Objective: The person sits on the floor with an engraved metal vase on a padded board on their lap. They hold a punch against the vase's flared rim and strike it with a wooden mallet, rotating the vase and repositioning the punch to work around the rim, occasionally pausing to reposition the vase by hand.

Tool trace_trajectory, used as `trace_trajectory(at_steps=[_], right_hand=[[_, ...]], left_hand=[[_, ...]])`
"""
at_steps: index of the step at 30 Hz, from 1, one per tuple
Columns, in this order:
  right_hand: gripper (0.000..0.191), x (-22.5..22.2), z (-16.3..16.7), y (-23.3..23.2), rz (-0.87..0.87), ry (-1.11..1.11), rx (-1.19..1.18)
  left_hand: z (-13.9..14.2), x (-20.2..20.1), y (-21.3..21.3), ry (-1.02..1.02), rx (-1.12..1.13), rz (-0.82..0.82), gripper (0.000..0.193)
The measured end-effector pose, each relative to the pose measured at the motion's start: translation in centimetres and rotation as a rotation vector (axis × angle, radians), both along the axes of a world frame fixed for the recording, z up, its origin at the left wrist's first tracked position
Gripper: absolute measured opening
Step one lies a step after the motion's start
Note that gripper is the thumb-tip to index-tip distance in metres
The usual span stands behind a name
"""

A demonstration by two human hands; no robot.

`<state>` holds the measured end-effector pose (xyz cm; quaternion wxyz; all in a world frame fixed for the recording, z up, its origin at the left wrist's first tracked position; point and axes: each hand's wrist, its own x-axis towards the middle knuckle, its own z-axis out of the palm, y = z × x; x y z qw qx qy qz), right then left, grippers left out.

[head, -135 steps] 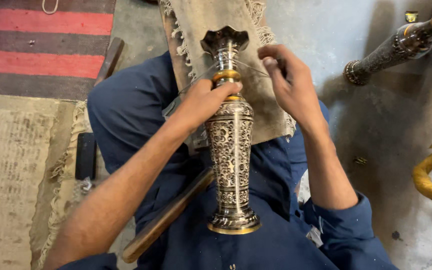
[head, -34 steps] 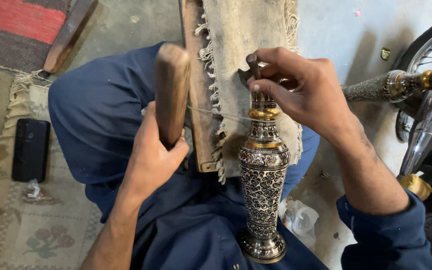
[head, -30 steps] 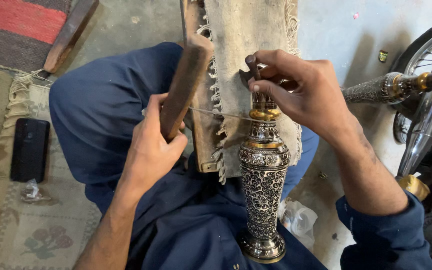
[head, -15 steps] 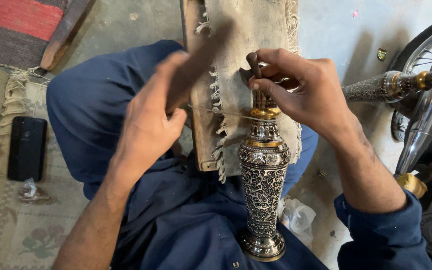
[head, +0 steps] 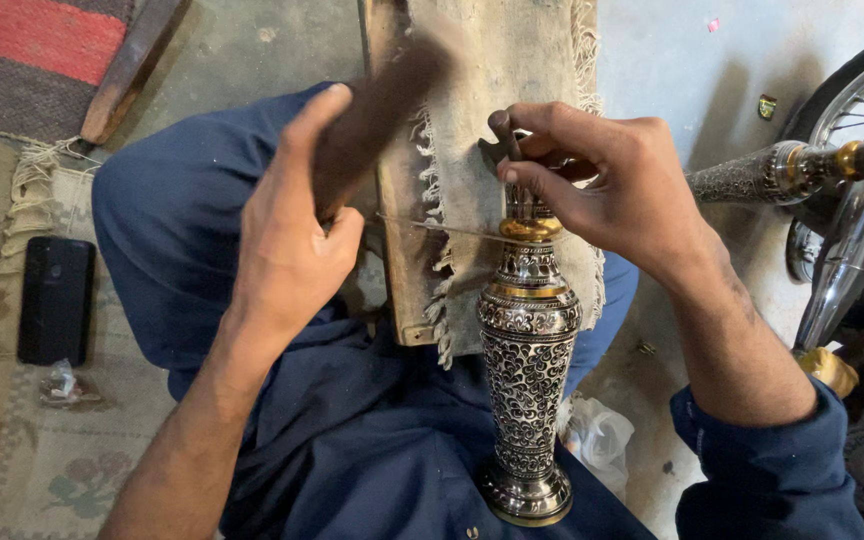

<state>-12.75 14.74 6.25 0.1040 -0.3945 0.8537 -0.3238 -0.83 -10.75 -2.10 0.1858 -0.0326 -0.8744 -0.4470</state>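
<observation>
Evidently mid-blow, the left hand (head: 287,240) is gripping a blurred wooden mallet (head: 377,115) while the right hand (head: 607,185) is pinching the mouth of the vase (head: 527,385) standing on the lap, its engraving already dense, hammering unfinished.

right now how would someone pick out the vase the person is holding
Start at the person's blue-clad lap. The engraved metal vase stands upright there, its top gripped by the right hand. Unlike the similar ornate piece lying sideways at right, it stands vertical with gold bands at its neck.
</observation>
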Motion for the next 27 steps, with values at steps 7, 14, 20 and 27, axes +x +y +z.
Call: trace_trajectory(at_steps=[7,14,20,27], right_hand=[[0.04,0.04,-0.09,-0.11,-0.022,0.001,-0.003],[0.037,0.01,-0.08,-0.12,-0.005,-0.015,-0.005],[0.037,0.02,0.15,-0.2,-0.001,-0.009,-0.009],[0.034,0.03,0.03,-0.13,0.004,-0.016,-0.004]], left_hand=[[-0.46,-0.23,0.13,-0.009,-0.047,0.035,0.08],[-0.12,-0.29,0.18,-0.151,-0.326,0.076,0.081],[-0.45,-0.22,0.09,-0.044,-0.196,0.06,0.081],[-0.2,-0.03,0.49,-0.127,-0.306,0.087,0.084]])
